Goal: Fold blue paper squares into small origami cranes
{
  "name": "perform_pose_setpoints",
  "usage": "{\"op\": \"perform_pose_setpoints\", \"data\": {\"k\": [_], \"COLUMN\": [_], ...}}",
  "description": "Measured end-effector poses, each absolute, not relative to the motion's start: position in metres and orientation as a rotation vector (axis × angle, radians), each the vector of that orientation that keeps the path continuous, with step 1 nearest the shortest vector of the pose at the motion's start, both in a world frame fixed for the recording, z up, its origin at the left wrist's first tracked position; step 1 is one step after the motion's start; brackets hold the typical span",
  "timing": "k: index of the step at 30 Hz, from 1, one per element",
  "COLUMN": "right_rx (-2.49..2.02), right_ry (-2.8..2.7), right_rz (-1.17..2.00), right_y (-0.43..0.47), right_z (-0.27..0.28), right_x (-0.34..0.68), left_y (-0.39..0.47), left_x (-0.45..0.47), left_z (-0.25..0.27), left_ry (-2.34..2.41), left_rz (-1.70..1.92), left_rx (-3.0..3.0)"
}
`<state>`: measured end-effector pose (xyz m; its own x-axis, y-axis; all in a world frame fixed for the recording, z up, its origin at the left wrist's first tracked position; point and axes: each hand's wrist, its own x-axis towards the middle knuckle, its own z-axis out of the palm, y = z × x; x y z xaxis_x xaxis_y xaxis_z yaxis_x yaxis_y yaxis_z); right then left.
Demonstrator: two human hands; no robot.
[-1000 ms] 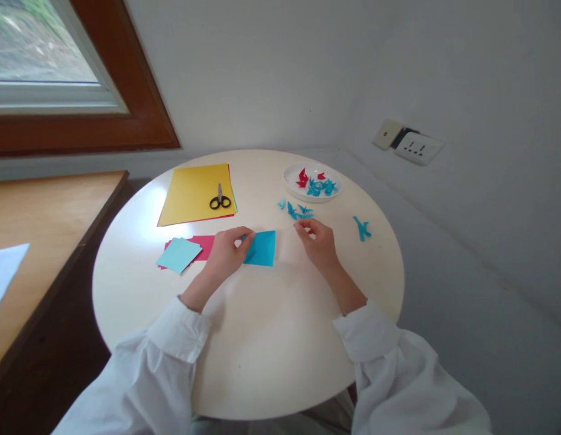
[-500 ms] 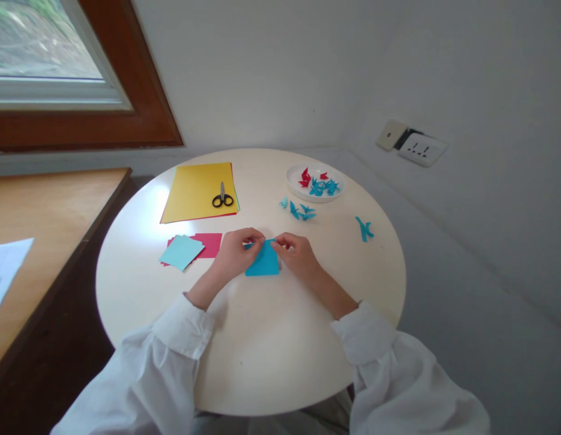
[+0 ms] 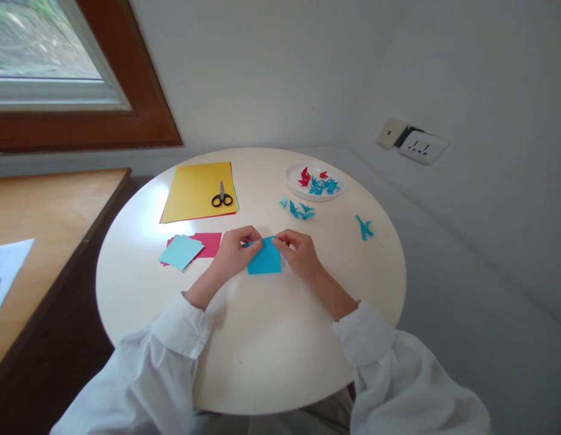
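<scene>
Between my two hands is a square of blue paper (image 3: 264, 260), held by its far edge over the middle of the round table. My left hand (image 3: 237, 251) pinches its far left part between thumb and fingers. At the far right corner, my right hand (image 3: 299, 251) has thumb and forefinger closed on the paper. Left of my left hand lie a light blue paper square (image 3: 182, 252) and red paper squares (image 3: 210, 244) beneath it. Beyond my hands sit several small folded blue paper cranes (image 3: 302, 210).
A white plate (image 3: 293, 188) holds red and blue folded paper pieces. Black-handled scissors (image 3: 221, 196) lie on yellow paper sheets (image 3: 189, 190). Blue paper strips (image 3: 364, 228) are at the right. A wooden desk (image 3: 58, 205) stands left of the round table (image 3: 280, 362).
The blue paper has shifted slightly to the right and away from me. My right hand has moved a little with it, fingers still pinched.
</scene>
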<state>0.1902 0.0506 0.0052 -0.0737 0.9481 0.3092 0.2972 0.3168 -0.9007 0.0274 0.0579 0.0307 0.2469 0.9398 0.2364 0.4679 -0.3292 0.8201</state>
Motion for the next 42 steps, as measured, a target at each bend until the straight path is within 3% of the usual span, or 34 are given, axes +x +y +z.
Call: {"op": "perform_pose_setpoints", "data": {"k": [11, 27, 42], "right_rx": [-1.168, -1.192, -1.163], "right_ry": [-1.228, -1.098, -1.223], "right_rz": [0.736, 0.760, 0.801], "right_y": [0.064, 0.065, 0.064], "right_z": [0.004, 0.005, 0.000], "right_x": [0.207, 0.205, 0.203], "left_y": [0.072, 0.065, 0.065], "left_x": [0.014, 0.020, 0.025], "left_z": [0.033, 0.032, 0.033], "left_ry": [1.409, 1.327, 1.256], "left_rz": [1.218, 0.868, 0.896], "left_rx": [1.575, 1.686, 1.669]}}
